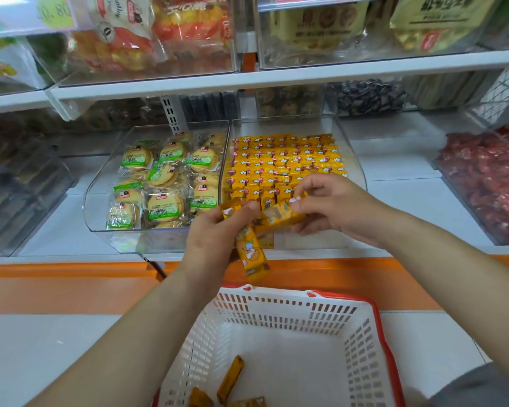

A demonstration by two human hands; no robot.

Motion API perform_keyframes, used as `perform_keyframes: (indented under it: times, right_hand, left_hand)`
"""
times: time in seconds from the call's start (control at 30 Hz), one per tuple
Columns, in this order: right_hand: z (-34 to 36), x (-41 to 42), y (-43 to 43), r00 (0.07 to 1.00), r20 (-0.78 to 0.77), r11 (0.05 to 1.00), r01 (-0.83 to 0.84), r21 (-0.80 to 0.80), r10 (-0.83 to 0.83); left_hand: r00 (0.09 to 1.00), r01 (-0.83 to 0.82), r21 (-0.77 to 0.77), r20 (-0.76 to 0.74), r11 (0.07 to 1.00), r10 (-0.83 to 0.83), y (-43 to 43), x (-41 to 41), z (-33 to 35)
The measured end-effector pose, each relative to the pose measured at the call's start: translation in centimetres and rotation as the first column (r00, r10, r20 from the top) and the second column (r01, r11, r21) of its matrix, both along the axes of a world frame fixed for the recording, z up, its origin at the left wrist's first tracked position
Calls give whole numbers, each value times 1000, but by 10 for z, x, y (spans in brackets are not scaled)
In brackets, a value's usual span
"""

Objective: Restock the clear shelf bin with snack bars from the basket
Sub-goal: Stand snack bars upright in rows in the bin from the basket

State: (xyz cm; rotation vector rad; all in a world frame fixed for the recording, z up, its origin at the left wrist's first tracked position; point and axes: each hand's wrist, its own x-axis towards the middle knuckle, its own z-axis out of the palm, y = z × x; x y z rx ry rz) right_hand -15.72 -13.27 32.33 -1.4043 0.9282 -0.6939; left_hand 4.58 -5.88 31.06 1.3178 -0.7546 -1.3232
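Hands [215,233] curled around snack bars [279,217].

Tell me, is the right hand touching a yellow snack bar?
Touching. The head view shows the right hand pinching one end of a yellow snack bar, thumb and fingers curled round it.

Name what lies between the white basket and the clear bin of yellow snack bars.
The left hand and right hand, gripping yellow snack bars, over an orange shelf strip; shown in the head view.
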Motion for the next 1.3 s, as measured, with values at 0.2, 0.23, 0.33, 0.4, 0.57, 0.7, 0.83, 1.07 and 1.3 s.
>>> perform_keyframes:
  times: [0.2, 0.23, 0.33, 0.4, 0.57, 0.7, 0.83, 1.07, 1.3]
  right_hand:
    - [-6, 12, 12, 998, -50, 993, -44, 106, 49]
    - [-5, 14, 13, 994, -64, 989, -76, 124, 84]
    - [-5, 22, 22, 971, -89, 963, -204, 173, 222]
    - [-7, 29, 27, 975, -76, 964, -192, 183, 209]
    - [-2, 30, 23, 976, -178, 991, -112, 74, 124]
    - [14, 4, 6, 988, -145, 998, 42, -55, -50]
    - [38, -31, -9, 956, -169, 919, 168, -356, -240]
    - [28, -58, -28, 608, -633, 721, -138, -679, -480]
    - [-1, -53, -57, 341, -758, 718, -263, -644, -556]
  left_hand:
    - [982, -164, -29, 85, 986, 166, -6, 8, -2]
    - [983, -161, -44, 80, 986, 164, -6, 8, -1]
    - [991, -96, -80, 87, 992, 103, -4, 9, 1]
    - [994, -27, -108, 102, 994, 38, -1, 9, 2]
    - [984, 38, -133, 177, 990, -14, 1, 12, 3]
    - [974, 98, -134, 216, 986, -67, 3, 12, 5]
    - [949, 100, -120, 308, 988, -58, 3, 6, -1]
    - [927, 95, -122, 373, 988, -43, 2, -5, -6]
    - [913, 124, -144, 404, 982, -56, 4, -5, -4]
